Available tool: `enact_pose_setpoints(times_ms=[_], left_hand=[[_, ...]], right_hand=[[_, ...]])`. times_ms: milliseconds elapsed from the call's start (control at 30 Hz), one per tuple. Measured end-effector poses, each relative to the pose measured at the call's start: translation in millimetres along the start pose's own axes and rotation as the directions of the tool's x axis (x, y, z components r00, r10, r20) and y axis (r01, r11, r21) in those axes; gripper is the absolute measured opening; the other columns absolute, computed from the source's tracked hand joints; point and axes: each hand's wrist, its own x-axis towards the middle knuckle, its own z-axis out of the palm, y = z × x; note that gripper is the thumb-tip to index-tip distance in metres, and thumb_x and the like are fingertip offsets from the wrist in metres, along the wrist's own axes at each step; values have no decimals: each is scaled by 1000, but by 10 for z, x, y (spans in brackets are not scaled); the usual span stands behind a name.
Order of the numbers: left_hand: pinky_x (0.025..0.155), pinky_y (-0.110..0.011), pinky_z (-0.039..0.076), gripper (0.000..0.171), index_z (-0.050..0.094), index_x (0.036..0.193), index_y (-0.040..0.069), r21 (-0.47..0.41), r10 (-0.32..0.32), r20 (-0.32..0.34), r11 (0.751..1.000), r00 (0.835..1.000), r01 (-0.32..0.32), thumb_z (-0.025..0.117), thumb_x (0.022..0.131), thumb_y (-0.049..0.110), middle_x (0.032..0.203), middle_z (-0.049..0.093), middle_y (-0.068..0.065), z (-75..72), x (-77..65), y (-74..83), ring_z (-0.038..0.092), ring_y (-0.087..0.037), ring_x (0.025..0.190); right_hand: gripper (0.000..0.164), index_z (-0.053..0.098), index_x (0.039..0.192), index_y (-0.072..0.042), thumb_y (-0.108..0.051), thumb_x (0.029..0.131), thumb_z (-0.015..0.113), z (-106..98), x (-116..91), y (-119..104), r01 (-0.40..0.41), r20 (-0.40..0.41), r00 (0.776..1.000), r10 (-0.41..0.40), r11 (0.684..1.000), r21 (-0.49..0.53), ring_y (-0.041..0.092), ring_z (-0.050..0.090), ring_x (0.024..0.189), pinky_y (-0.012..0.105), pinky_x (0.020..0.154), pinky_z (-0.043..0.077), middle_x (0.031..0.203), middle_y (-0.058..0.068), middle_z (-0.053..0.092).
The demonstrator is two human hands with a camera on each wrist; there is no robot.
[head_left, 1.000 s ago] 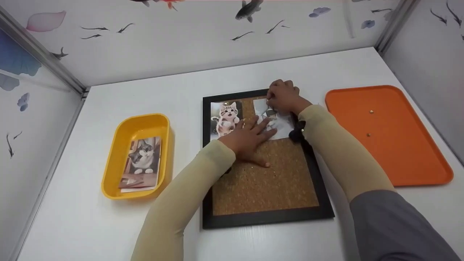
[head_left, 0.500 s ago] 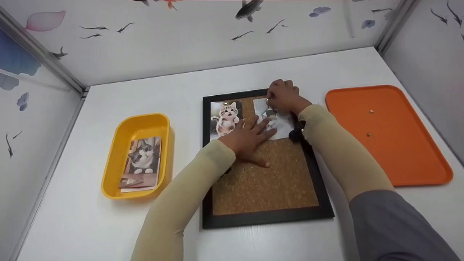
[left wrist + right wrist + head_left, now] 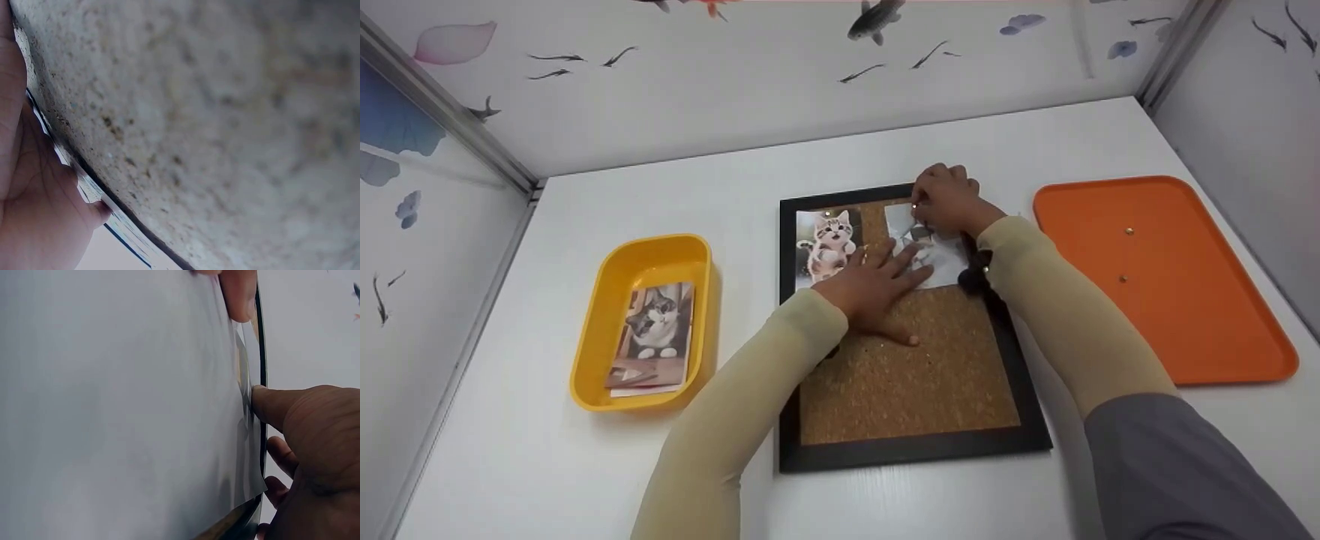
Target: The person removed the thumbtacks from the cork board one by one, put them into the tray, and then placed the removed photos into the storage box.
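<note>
A cork board [image 3: 915,390] in a black frame lies on the table in the head view. My left hand [image 3: 870,294], fingers spread, presses on the board and on the lower left of a pale photo [image 3: 946,268]. At this photo's top edge my right hand [image 3: 949,199] pinches a small shiny thumbtack [image 3: 914,206], mostly covered by the fingers. To the left a kitten photo [image 3: 829,236] lies on the board with a tack at its top, partly under the left hand. In the right wrist view the thumb [image 3: 270,405] touches the upper edge of the photo.
A yellow tray [image 3: 705,300] at the left holds several photos, a grey-and-white cat photo [image 3: 655,337] on top. On the right lies an orange tray [image 3: 1185,315] with two small gold tacks [image 3: 1129,232]. White walls with fish pictures close in the back and sides.
</note>
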Motion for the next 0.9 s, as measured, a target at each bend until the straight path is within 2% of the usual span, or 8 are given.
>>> enact_pose_setpoints(times_ms=[400,900], left_hand=[[118,-56,8,107,-1,160,35,1,-3,2,1000,1000,3,42,78,88,167,-9,-1,-2,-13,8,-9,-32,151],[118,-56,7,106,-1,160,34,3,-2,12,1000,1000,2,44,79,86,167,-9,-1,-6,-5,5,-9,-32,151]], right_hand=[[19,61,108,-7,-23,99,59,-5,12,-1,14,-21,1000,-14,1000,-24,40,25,132,62,104,24,141,17,37],[17,62,107,-8,-23,98,60,11,33,14,3,-24,1000,-3,1000,-2,40,24,135,62,105,22,144,15,37]])
